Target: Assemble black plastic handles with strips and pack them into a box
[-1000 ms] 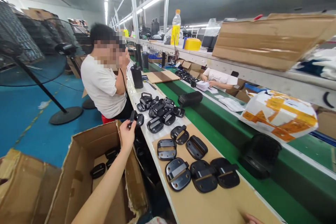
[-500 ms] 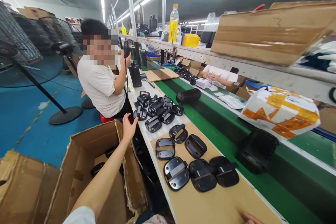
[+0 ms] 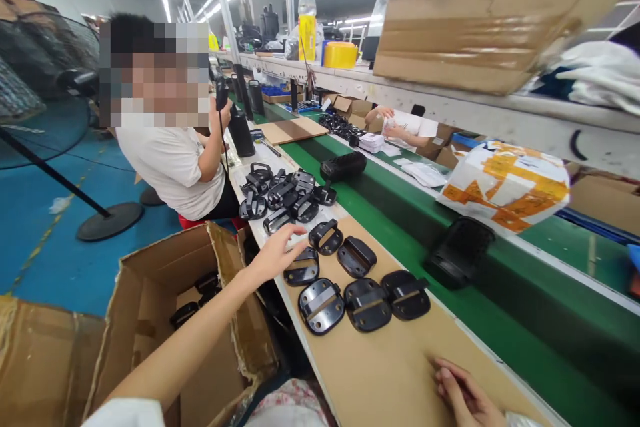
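My left hand [image 3: 279,252] reaches over the bench with its fingers apart and nothing held. Below its fingertips lies a black plastic base with a raised strap [image 3: 303,267], partly covered by the hand. More such rounded black pieces lie on the brown board, among them a shiny one [image 3: 321,307], a middle one [image 3: 368,305] and one at the right [image 3: 407,295]. Beyond the hand is a pile of the same pieces [image 3: 287,195]. My right hand [image 3: 465,392] rests low over the board [image 3: 390,367], fingers loosely extended and empty.
An open carton [image 3: 125,320] with a few black pieces stands left of the bench. A co-worker [image 3: 165,153] sits beyond it, holding a black device. The green conveyor belt [image 3: 525,333] carries black mesh-covered units [image 3: 463,250]. Across it, another person's hands [image 3: 395,128] work near papers.
My left hand has moved right and nearer, from beside the pile to over the pieces on the board. My right hand has come further into view. The mesh unit appears further left as the view shifted.
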Tool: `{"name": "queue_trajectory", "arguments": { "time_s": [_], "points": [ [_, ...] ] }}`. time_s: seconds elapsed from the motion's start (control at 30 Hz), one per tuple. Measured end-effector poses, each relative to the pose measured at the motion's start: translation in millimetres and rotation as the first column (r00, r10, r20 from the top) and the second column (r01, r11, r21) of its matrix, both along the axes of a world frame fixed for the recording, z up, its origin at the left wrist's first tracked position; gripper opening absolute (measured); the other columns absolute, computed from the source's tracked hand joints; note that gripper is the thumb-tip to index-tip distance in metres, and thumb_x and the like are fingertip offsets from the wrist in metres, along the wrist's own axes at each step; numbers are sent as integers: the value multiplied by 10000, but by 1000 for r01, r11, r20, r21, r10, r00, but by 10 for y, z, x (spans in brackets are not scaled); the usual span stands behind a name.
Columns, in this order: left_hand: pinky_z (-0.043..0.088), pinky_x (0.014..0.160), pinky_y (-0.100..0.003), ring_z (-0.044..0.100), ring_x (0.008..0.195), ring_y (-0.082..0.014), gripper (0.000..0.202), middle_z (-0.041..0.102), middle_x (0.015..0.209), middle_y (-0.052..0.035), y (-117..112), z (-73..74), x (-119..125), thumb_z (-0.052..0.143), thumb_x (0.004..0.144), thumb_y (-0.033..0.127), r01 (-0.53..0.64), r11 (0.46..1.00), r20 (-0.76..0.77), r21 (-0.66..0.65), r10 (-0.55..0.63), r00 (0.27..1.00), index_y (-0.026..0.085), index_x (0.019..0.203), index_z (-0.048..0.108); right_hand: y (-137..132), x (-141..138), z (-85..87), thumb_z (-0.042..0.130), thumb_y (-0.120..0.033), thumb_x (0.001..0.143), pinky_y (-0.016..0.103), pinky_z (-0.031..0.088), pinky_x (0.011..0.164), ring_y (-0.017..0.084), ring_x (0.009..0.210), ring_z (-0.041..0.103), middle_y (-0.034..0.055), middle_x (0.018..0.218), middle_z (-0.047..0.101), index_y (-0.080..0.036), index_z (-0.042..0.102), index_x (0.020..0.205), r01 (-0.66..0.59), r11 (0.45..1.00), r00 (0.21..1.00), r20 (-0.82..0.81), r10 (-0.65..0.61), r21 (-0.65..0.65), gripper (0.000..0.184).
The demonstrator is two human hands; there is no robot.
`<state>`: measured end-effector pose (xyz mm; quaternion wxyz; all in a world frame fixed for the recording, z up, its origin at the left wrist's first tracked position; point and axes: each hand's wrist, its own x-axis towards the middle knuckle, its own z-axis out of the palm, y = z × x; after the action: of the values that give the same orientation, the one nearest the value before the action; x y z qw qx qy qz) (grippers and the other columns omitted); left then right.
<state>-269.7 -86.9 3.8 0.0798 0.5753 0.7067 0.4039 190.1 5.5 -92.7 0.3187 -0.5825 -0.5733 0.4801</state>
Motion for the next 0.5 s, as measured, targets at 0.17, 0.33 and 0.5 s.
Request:
{"name": "queue_trajectory", "arguments": {
  "time_s": [0.17, 0.33, 0.5],
  "points": [
    [560, 995, -415, 723, 1147, -312, 516, 736, 1257, -139, 877, 292, 131, 646, 942, 466, -8, 941, -291, -337, -96, 952, 215, 1387, 572, -73, -118, 72, 783, -731, 677, 332, 674, 713, 276, 762, 781, 108, 848, 820, -181, 824, 928, 11, 996, 999, -39, -8, 90, 606],
    [564, 914, -442, 763, 978, -371, 424, 787, 969, -138, 1488, 531, 234, 778, 727, 215, -67, 898, -388, -434, -120, 914, 183, 1142, 696, -127, -197, 125, 748, -681, 737, 357, 641, 716, 270, 744, 751, 110, 819, 794, -167, 819, 922, 7, 993, 996, -93, 4, 119, 551],
    [554, 937, -451, 754, 975, -350, 400, 773, 981, -131, 1584, 1134, 265, 682, 828, 210, -41, 955, -443, -294, -98, 891, 144, 1221, 644, -166, -220, 184, 647, -611, 862, 377, 601, 719, 277, 755, 725, 116, 834, 781, -159, 812, 958, -46, 982, 995, -74, 60, 182, 491]
  ]
}}
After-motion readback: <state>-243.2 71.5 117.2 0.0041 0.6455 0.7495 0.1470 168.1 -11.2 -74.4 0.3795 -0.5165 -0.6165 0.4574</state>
